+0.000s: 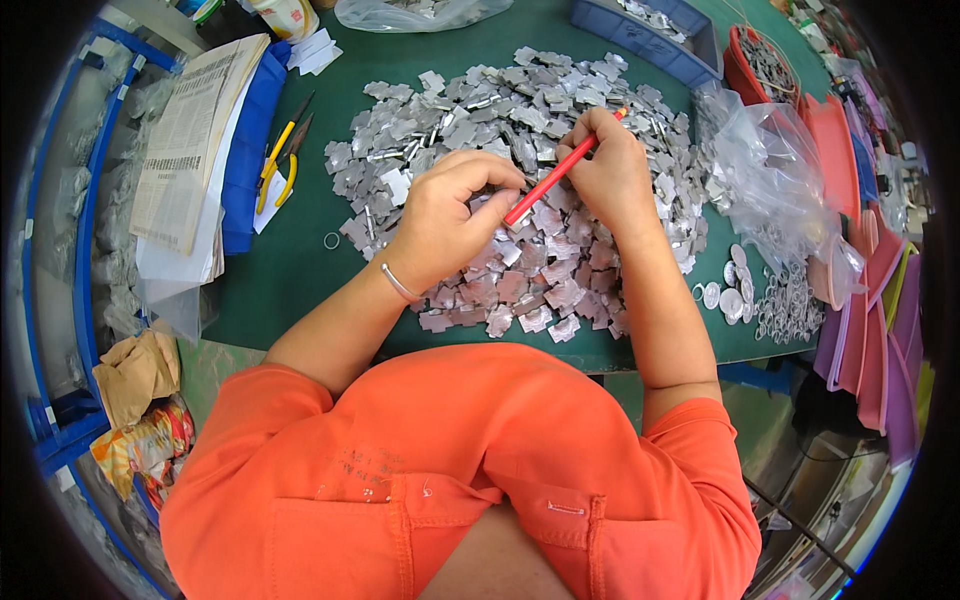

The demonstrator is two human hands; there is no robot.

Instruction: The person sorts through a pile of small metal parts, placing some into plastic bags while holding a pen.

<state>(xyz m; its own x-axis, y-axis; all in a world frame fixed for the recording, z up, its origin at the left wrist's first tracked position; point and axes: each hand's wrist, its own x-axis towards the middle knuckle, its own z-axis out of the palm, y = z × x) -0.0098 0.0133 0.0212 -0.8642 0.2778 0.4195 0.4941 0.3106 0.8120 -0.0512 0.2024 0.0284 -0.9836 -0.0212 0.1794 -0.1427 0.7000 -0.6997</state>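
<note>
A wide heap of small silver metal plates (470, 130) with notched edges lies on the green tabletop. My right hand (612, 165) is closed round a slim red rod-shaped tool (553, 180), like a pencil or marker. It slants over the heap, its yellowish end up and to the right, its other end down beside my left hand. My left hand (455, 205), a bracelet at its wrist, is over the middle of the heap with thumb and forefinger pinched together. What they grip is too small to make out among the plates.
Yellow-handled pliers (275, 165) and a blue bin with newspaper (195, 140) are at the left. Behind the heap stand a blue crate (650, 40) and a red basket (760, 65). Clear plastic bags (770, 170), metal discs (732, 300) and small rings (790, 305) lie right.
</note>
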